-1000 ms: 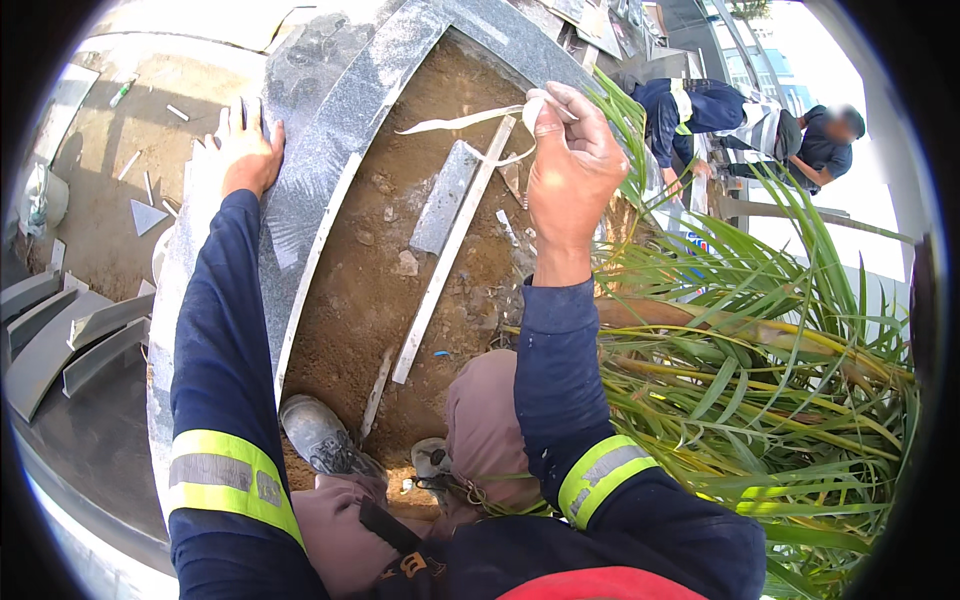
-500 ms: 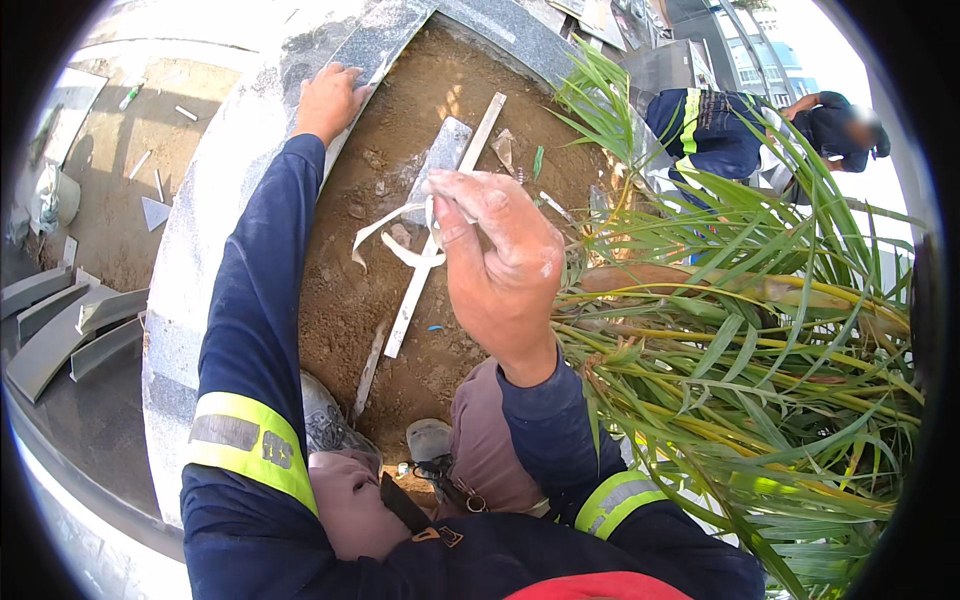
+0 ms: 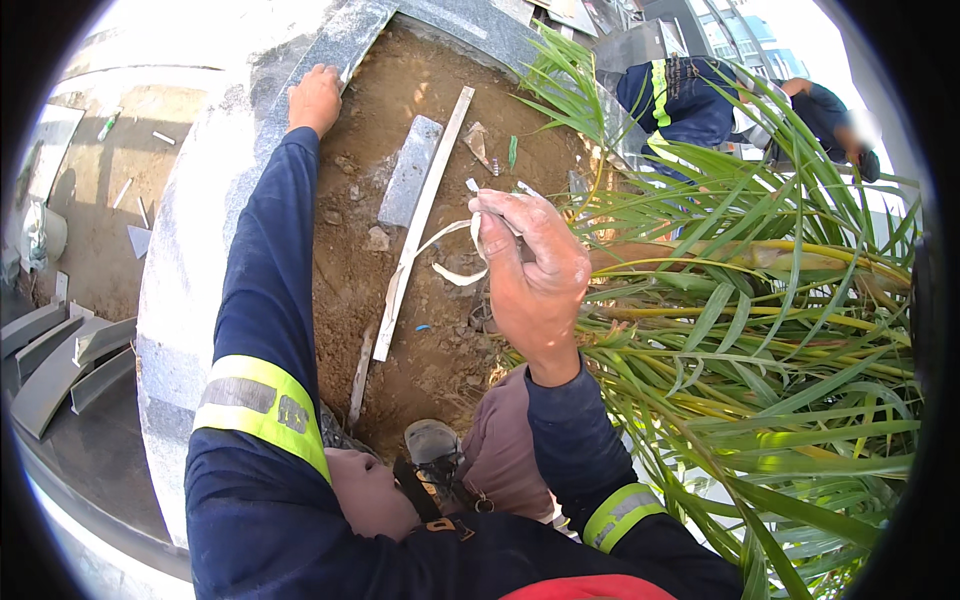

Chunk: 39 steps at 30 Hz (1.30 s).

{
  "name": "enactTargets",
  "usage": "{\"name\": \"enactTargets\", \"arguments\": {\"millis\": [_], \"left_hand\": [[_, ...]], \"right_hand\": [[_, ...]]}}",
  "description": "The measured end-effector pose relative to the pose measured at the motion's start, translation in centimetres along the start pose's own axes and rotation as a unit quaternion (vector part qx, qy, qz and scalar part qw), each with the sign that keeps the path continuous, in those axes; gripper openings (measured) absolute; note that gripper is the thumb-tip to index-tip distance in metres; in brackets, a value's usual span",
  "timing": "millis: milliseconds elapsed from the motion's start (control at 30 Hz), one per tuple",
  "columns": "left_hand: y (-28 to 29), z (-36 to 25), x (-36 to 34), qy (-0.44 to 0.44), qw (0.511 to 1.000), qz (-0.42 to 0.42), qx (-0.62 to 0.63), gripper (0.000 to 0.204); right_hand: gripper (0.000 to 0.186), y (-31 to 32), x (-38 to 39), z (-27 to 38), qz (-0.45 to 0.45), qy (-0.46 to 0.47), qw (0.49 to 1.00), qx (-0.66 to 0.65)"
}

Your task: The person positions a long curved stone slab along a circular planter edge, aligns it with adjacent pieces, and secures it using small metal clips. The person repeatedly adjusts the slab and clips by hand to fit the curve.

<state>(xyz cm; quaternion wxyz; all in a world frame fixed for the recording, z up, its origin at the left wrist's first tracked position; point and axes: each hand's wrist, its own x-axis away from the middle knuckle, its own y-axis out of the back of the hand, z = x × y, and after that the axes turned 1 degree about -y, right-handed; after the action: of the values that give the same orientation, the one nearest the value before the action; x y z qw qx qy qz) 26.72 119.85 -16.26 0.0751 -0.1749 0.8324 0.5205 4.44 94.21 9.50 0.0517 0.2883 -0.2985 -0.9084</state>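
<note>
My left hand (image 3: 314, 100) rests palm down on the grey stone edging (image 3: 345, 40) of a planting bed, its fingers spread a little at the inner edge. Above the soil, my right hand (image 3: 540, 270) is closed in a pinch on a thin, pale, curling strip (image 3: 459, 273), whose two loose ends hang to the left. It looks like tape or a peeled band; the material is unclear. A long white flat bar (image 3: 425, 220) lies on the brown soil (image 3: 345, 270), beside a grey stone piece (image 3: 411, 172).
Leafy green fronds (image 3: 760, 340) crowd the right side. Another person (image 3: 690, 95) in dark blue bends over at the far right. Curved grey pieces (image 3: 60, 360) lie at left, near a white bucket (image 3: 45, 238). My shoe (image 3: 432, 440) stands in the bed.
My right hand has moved to the right with the pale strip. My left hand stays on the stone edging. The whole view has shifted slightly.
</note>
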Motion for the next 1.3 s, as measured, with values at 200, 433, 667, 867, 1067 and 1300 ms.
{"name": "enactTargets", "arguments": {"millis": [200, 433, 667, 867, 1067, 1300], "left_hand": [[1.5, 3.8, -3.0, 0.054, 0.99, -0.094, 0.092, 0.021], [2.5, 2.0, -0.1, -0.015, 0.999, 0.024, 0.037, 0.019], [0.3, 1.6, -1.0, -0.07, 0.997, 0.024, -0.018, 0.021], [-1.5, 1.3, -2.0, 0.065, 0.994, 0.037, 0.084, 0.034], [-1.7, 0.2, -2.2, 0.13, 0.982, 0.011, 0.135, 0.04], [-2.0, 5.1, -5.8, 0.08, 0.992, -0.083, 0.044, 0.034]], "right_hand": [[0.018, -1.0, -0.2, 1.2, 0.041, -0.027, 0.999, 0.002], [0.019, -0.7, 0.0, 1.9, 0.036, -0.04, 0.999, -0.003], [0.018, -0.9, -0.2, 1.0, -0.003, -0.025, 1.0, -0.011], [0.018, -1.0, 0.1, 0.7, 0.031, -0.043, 0.999, -0.004], [0.02, -0.3, -0.1, 0.7, 0.022, -0.027, 0.999, 0.036], [0.02, -0.8, -0.2, 0.6, 0.019, -0.034, 0.999, 0.002]]}}
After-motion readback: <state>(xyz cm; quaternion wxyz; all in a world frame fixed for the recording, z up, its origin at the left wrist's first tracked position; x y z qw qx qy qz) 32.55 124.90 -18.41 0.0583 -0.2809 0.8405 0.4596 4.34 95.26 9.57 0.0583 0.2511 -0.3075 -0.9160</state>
